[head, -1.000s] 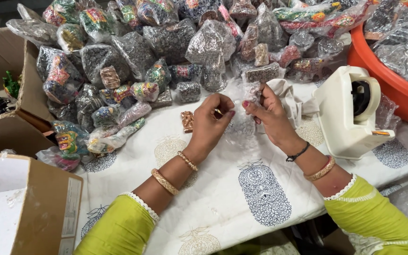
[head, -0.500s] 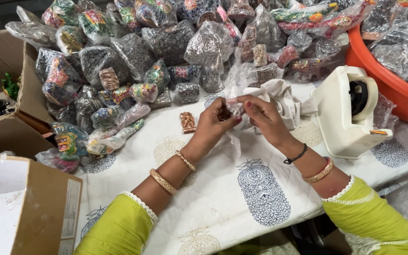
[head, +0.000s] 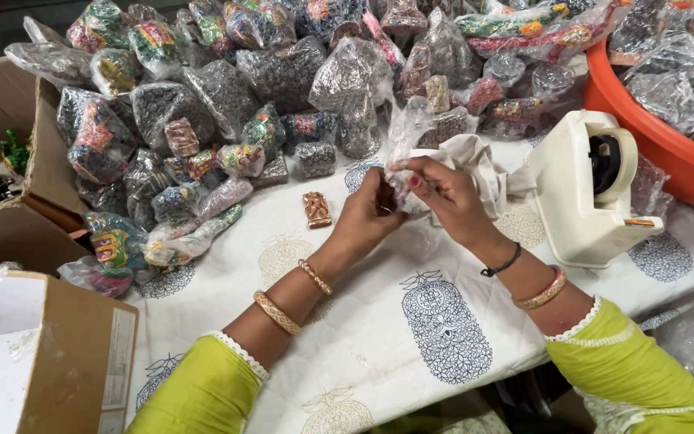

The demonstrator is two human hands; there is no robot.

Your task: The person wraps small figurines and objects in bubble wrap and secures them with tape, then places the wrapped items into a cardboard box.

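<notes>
Head view: we are watching both hands working over the printed cloth point(head: 443, 337).
Bag pile point(head: 226, 104): crowding close; a slipped piece could be getting lost there.
Tape dispenser point(head: 584, 193): sitting near our right elbow's path.
Right hand point(head: 451, 193): pinching the clear bag point(head: 407, 133); thin film risks tearing.
Left hand point(head: 367, 217): closing on a small dark piece at the bag's mouth.
Brown figurine point(head: 316, 209): lying loose just beside.

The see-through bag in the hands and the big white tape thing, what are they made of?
The clear bag looks like thin glossy plastic film: it crinkles and shines, held by the left hand and right hand. The tape dispenser seems hard moulded plastic, smooth and matte cream.
</notes>
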